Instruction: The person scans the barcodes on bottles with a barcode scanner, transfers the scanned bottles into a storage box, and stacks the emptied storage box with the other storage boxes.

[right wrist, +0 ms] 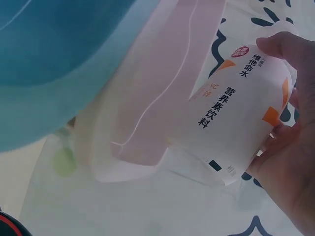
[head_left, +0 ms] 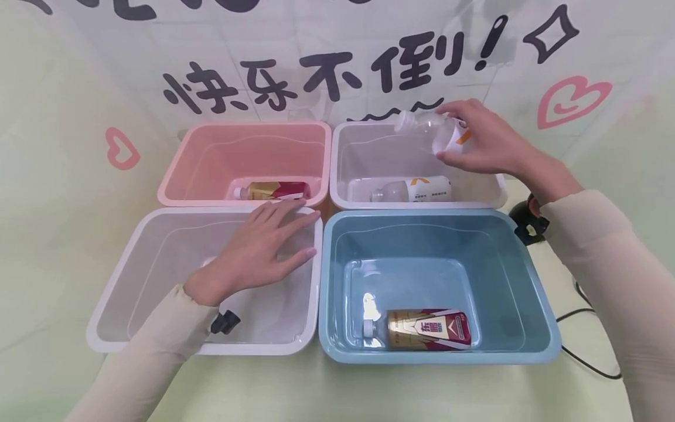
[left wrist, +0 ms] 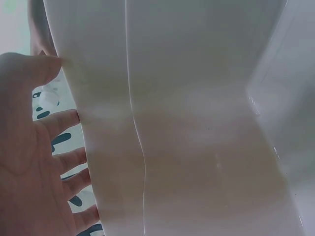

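My right hand (head_left: pixel 487 138) grips a clear plastic bottle (head_left: pixel 427 130) by its white-and-orange label, above the back right bin (head_left: pixel 416 205). The bottle lies sideways in the air with its white cap to the left; in the right wrist view the label (right wrist: pixel 234 108) faces the camera. Below it, another white-labelled bottle (head_left: pixel 413 190) lies inside that bin. My left hand (head_left: pixel 258 252) is spread over the front left pale grey bin (head_left: pixel 132 258), fingers loosely extended and holding nothing. Its fingertips reach near the bin's far rim; whether they touch it I cannot tell.
A pink bin (head_left: pixel 179 158) at the back left contains a gold-and-red bottle (head_left: pixel 279 190). Another gold-and-red bottle (head_left: pixel 428 329) lies in the blue bin (head_left: pixel 535 351) at front right. A black cable (head_left: pixel 585 363) runs on the table at right. Behind stands a printed curtain (head_left: pixel 285 35).
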`<action>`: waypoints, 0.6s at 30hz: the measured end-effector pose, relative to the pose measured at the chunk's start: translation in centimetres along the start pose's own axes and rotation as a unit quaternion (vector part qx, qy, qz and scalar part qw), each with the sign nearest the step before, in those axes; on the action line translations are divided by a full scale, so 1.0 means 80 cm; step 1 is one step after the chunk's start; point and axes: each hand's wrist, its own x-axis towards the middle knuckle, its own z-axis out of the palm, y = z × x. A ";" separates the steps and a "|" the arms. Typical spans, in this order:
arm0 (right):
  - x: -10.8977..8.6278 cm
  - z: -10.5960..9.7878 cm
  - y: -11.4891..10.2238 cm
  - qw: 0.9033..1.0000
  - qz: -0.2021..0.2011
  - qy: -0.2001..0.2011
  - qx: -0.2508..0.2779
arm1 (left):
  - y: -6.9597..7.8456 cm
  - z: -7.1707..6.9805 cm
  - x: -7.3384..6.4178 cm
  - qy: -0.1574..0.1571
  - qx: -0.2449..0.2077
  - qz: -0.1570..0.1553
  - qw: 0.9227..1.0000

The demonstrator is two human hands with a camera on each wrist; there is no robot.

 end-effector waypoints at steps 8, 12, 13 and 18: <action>0.030 0.001 -0.013 0.997 -0.029 -0.059 -0.038 | 0.000 0.001 -0.003 0.004 0.002 -0.001 1.000; 0.044 0.005 -0.015 0.996 -0.038 -0.074 -0.043 | 0.000 0.001 -0.004 0.007 0.002 0.001 1.000; 0.048 0.005 -0.014 0.995 -0.037 -0.078 -0.043 | -0.001 0.001 -0.004 0.007 0.002 0.002 1.000; 0.057 0.010 -0.014 0.993 -0.019 -0.103 -0.047 | 0.000 0.001 -0.002 0.004 0.004 0.006 1.000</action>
